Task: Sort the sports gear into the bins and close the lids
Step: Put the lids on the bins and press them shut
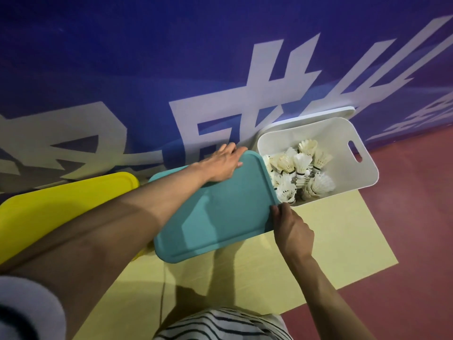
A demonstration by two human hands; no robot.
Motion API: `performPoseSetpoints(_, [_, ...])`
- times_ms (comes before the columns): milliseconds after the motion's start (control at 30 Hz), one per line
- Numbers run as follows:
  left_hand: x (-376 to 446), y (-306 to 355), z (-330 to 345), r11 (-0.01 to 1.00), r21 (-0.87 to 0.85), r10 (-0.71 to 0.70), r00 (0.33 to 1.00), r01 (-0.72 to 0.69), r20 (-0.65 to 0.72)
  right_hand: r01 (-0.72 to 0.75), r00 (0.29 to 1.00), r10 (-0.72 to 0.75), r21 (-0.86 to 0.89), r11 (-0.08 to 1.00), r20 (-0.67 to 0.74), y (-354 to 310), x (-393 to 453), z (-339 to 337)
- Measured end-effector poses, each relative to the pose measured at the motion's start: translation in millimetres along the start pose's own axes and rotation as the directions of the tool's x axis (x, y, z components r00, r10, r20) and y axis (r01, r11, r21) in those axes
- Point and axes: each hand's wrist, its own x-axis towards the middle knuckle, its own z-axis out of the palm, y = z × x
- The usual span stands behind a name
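Single head view, looking steeply down, close over bins, facing wall.

My left hand [224, 163] and right hand [290, 228] hold the teal lid [215, 212] by its corners, beside the open white bin [362, 173] of shuttlecocks [296, 173].
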Motion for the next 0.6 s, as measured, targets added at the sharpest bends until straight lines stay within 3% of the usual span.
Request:
performPoseSetpoints(267, [0.5,-0.4,9.9,0.997,0.005,-0.076,0.994,0.077,-0.083,0.059,0.997,-0.045,-0.213,0.975,0.067,1.3,22.6,-23.1])
performPoseSetpoints(433, [16.9,6.9,-7.3,0.988,-0.144,-0.050,0.995,0.062,0.086,0.066,0.993,-0.047,-0.183,0.981,0.104,2.3,24.7,-23.8])
performPoseSetpoints(600, [36.3,16.6,-3.8,0.981,-0.190,-0.016,0.999,0.025,0.045,0.070,0.996,-0.070,0.002,0.998,0.062,2.8,21.0,-20.7])
